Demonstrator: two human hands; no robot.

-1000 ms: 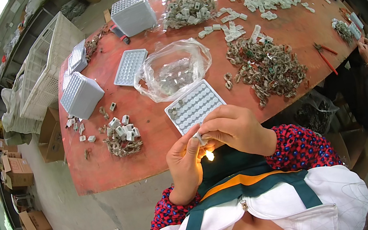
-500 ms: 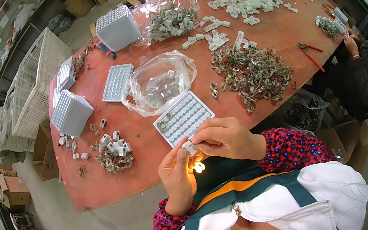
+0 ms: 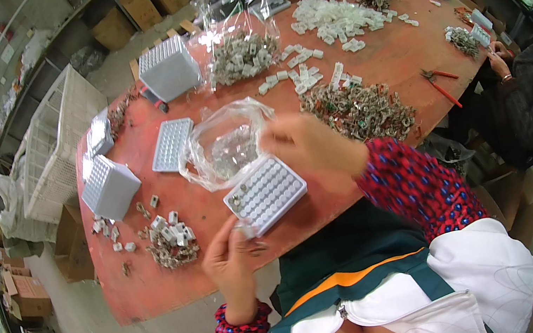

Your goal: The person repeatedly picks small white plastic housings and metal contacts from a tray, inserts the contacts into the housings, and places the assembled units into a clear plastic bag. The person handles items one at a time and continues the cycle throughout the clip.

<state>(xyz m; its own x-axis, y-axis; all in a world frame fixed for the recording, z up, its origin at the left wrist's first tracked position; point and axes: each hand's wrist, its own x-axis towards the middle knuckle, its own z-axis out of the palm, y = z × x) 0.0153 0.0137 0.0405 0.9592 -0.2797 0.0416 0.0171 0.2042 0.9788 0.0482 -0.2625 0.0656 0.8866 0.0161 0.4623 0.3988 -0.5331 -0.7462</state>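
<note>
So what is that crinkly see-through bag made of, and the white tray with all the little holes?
The bag looks like thin clear plastic film: it is see-through, wrinkled and shiny where light hits it. The tray looks like moulded plastic, pale white-grey and matt, with neat rows of small pockets. It could be another stiff material; the picture cannot settle that. The left hand is at its near corner.

A grid tray (image 3: pixel 266 194) sits at the table's (image 3: pixel 397 58) near edge, an open plastic bag (image 3: pixel 224 147) just behind it. Left of the tray lies a small parts heap (image 3: pixel 170 244); right of the bag, a bigger pile (image 3: pixel 360 108). Stacked trays (image 3: pixel 169 68) stand toward the far-left corner.
</note>
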